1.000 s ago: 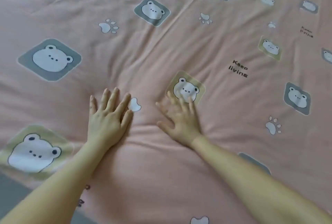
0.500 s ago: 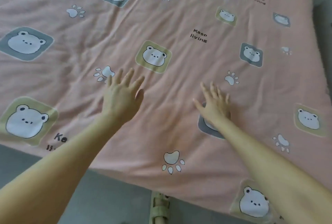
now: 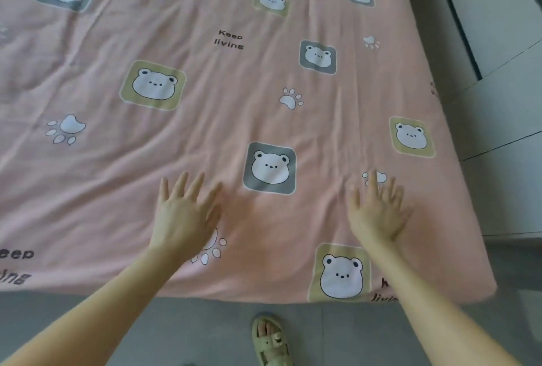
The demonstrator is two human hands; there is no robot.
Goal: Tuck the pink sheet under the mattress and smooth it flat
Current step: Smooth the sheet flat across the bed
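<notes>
The pink sheet (image 3: 223,119), printed with bear faces, paw prints and "Keep living", covers the whole mattress and drapes over its near edge and right corner. Soft creases run across its left and middle parts. My left hand (image 3: 184,213) lies palm down on the sheet near the front edge, fingers spread, partly covering a paw print. My right hand (image 3: 377,210) rests flat and spread further right, just below another paw print and above a green bear square. Neither hand holds any cloth.
Grey floor (image 3: 205,324) runs along the bed's near edge, where my foot in a pale green sandal (image 3: 271,342) stands. White cabinet fronts (image 3: 492,52) stand close beside the bed's right side, leaving a narrow gap.
Both hands have slid right across the sheet toward the bed's right corner and moved further apart. The view followed, bringing the front edge, floor and sandal into sight.
</notes>
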